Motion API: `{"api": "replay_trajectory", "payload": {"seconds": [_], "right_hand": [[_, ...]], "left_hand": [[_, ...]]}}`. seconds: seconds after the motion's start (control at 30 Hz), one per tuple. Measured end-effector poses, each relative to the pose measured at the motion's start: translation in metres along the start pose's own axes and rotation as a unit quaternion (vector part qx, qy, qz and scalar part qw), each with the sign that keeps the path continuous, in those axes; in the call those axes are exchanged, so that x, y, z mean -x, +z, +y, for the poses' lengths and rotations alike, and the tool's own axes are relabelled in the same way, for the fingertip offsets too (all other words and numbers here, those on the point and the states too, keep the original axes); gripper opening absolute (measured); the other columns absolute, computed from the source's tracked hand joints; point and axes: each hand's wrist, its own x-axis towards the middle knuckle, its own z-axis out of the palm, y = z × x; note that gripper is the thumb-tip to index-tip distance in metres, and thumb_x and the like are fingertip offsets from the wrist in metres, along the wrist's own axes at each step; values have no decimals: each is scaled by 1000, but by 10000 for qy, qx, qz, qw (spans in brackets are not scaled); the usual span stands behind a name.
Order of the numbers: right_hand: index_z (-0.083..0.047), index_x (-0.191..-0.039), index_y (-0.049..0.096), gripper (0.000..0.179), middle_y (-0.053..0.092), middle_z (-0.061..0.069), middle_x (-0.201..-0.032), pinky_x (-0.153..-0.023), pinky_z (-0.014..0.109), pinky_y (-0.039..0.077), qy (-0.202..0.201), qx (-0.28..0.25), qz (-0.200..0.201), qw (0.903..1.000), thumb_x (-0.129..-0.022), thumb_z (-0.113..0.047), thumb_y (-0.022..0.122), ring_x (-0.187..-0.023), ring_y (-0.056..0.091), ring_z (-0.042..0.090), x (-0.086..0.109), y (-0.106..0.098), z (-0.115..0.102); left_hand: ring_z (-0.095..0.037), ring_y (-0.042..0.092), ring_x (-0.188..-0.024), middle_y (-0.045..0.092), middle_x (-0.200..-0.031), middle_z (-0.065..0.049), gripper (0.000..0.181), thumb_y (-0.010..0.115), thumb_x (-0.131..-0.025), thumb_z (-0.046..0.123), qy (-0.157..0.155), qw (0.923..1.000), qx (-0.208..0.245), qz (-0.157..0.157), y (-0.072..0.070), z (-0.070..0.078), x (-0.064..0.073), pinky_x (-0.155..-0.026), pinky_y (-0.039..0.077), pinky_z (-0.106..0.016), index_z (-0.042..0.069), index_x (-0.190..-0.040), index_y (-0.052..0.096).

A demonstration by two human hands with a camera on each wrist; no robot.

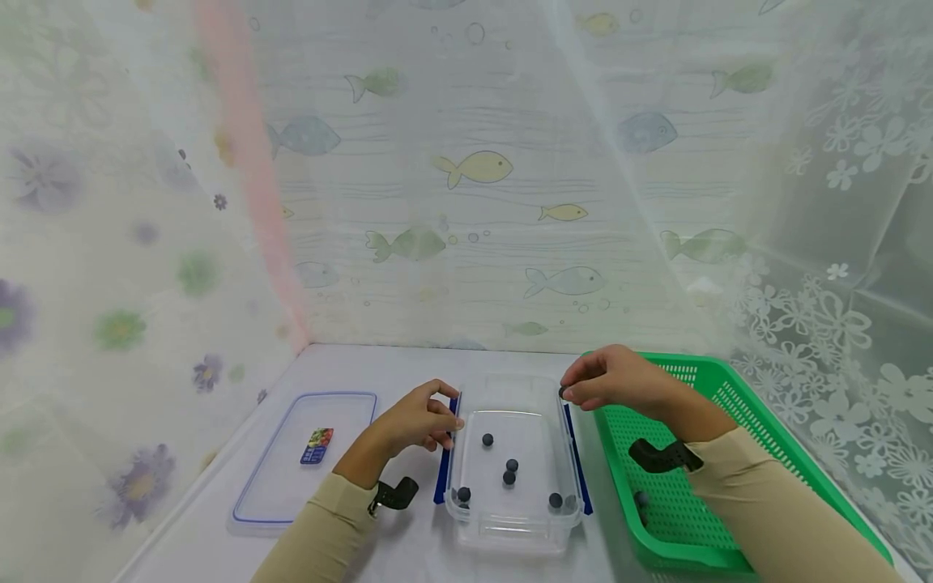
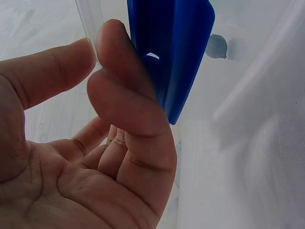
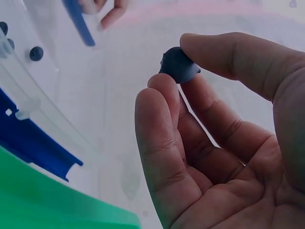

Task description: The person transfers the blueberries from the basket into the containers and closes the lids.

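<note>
My right hand (image 1: pixel 619 385) pinches a dark blueberry (image 3: pixel 178 65) between thumb and fingertips, raised near the far right corner of a clear plastic container (image 1: pixel 503 530). In the right wrist view the berry shows its small crown. At the container's left side, my left hand (image 1: pixel 419 421) holds the rim, its thumb by the clear wall and its curled fingers against the blue latch (image 2: pixel 178 52). Several blueberries (image 1: pixel 487 440) lie scattered inside the container. A second blue latch (image 1: pixel 577 461) hangs along the right side.
To the right stands a green perforated basket (image 1: pixel 729 380), with dark berries (image 1: pixel 641 500) near its left wall. A clear lid (image 1: pixel 270 494) with a blue seal and a fruit label (image 1: pixel 317 446) lies at left. Patterned curtains (image 1: pixel 466 267) enclose the white table.
</note>
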Motion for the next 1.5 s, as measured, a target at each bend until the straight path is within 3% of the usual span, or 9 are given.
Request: {"api": "replay_trajectory", "payload": {"seconds": [0.2,0.4,0.73,1.17,1.5], "right_hand": [[-3,-114,72,33,73,12,-113,-91,40,61,-20,-58,-24,10000,-90,-23,81,-109,70,39,-6,7,-2],[-2,-114,72,32,74,12,-114,-91,42,61,-70,-69,-76,9999,-91,-23,80,-107,70,41,-10,13,-4],[-2,-112,73,29,74,11,-112,-91,44,61,-53,-163,-144,9998,-90,-20,81,-96,73,28,-12,18,-4],[-2,-112,73,29,73,19,-113,-92,47,60,-8,-266,-158,9995,-89,-19,81,-96,73,26,-13,19,-2],[-3,-112,73,30,72,15,-114,-91,43,61,11,-132,-149,9998,-90,-22,81,-98,73,27,-8,16,-2]], "left_hand": [[-20,71,-69,69,-102,-13,58,75,-94,15,-18,10000,-10,15,0,1,0,-59,54,-29,6,-144,47],[-21,71,-69,69,-102,-13,60,77,-93,17,-9,10000,-17,18,-1,1,0,-59,54,-29,6,-144,46],[-20,71,-69,69,-102,-13,58,75,-94,15,-5,10000,-26,16,0,2,1,-59,54,-29,6,-144,46],[-21,72,-69,70,-102,-12,59,77,-93,19,4,10000,-59,60,2,1,2,-59,55,-29,7,-143,47],[-20,71,-69,69,-102,-13,57,75,-94,16,21,9999,-74,79,2,1,3,-59,54,-29,6,-143,47]]}}
